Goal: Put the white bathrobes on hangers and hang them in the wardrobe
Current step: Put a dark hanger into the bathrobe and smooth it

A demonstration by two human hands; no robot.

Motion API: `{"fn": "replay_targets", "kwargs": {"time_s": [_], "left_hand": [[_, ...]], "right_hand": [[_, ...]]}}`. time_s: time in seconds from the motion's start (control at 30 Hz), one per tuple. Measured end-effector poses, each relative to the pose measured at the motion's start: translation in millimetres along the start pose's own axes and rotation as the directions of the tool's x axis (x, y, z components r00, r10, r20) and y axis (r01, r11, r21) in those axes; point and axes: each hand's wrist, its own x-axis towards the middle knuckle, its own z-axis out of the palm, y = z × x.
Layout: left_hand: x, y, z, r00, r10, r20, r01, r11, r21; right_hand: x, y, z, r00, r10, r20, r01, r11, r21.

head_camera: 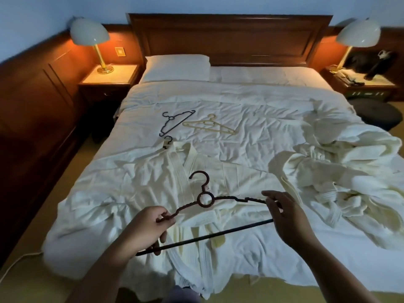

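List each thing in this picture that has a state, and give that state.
brown hanger, held up by both ends
left hand, grips its left end
right hand, pinches its right end
black hanger, lying loose
cream hanger, lying loose
spread bathrobe, flat, hanger hook at collar
heaped bathrobes, crumpled, unhung
left lamp, lit
right lamp, lit

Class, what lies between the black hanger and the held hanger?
Head view: a spread bathrobe, hook at its collar, between black hanger and held hanger.

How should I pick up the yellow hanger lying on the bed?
Pinch the yellow hanger at its neck, just under the hook, coming down from above. It lies flat on the bed, and the neck is its middle, so it should balance.
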Motion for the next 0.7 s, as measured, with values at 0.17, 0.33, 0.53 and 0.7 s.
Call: {"fn": "replay_targets", "kwargs": {"time_s": [0.17, 0.33, 0.53, 0.7], "left_hand": [[-26, 4, -10, 0.990, 0.008, -0.144, -0.005, 1.000, 0.022], [-39, 1, -19, 0.986, 0.077, -0.151, -0.067, 0.996, 0.066], [-28, -25, -22, 0.981, 0.144, -0.131, -0.130, 0.986, 0.108], [-7, -33, -47, 0.979, 0.196, -0.054, -0.173, 0.941, 0.290]], "right_hand": [[-11, -4, -10, 0.941, -0.173, 0.291, 0.242, 0.946, -0.218], [-15, -9, 3, 0.862, -0.158, 0.482, 0.332, 0.894, -0.301], [-8, -11, 23, 0.892, -0.157, 0.424, 0.283, 0.925, -0.254], [24, -18, 51, 0.921, -0.105, 0.375, 0.227, 0.926, -0.300]]}}
